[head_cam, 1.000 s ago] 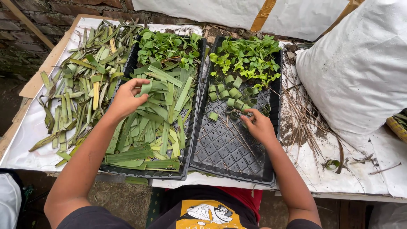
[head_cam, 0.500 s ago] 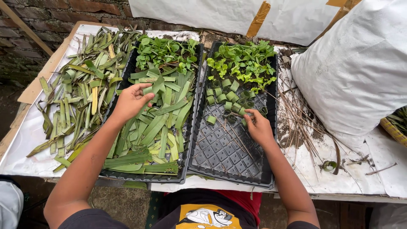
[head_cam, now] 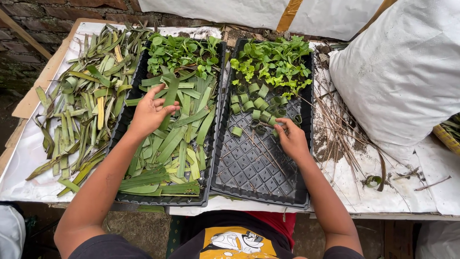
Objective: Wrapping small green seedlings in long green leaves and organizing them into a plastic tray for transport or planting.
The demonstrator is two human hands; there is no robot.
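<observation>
My left hand [head_cam: 149, 111] rests over the left black tray [head_cam: 214, 144] and pinches a long green leaf strip [head_cam: 168, 103] from the pile of cut strips in it. My right hand [head_cam: 290, 139] is over the right black tray [head_cam: 261, 168], fingertips on a small rolled leaf ring [head_cam: 279, 125] at the edge of a cluster of rolled leaf rings [head_cam: 254, 103]. Green seedlings [head_cam: 275, 62] fill the far end of the right tray, and more seedlings [head_cam: 179, 50] fill the far end of the left one.
A heap of loose leaf strips [head_cam: 76, 112] lies on the white sheet at the left. A large white sack [head_cam: 407, 72] sits at the right, with thin dry sticks [head_cam: 342, 129] and soil beside it. A brick wall runs behind the table.
My left hand has closed on a leaf strip and lifted it slightly. My right hand stays at the leaf rings, with the view now closer.
</observation>
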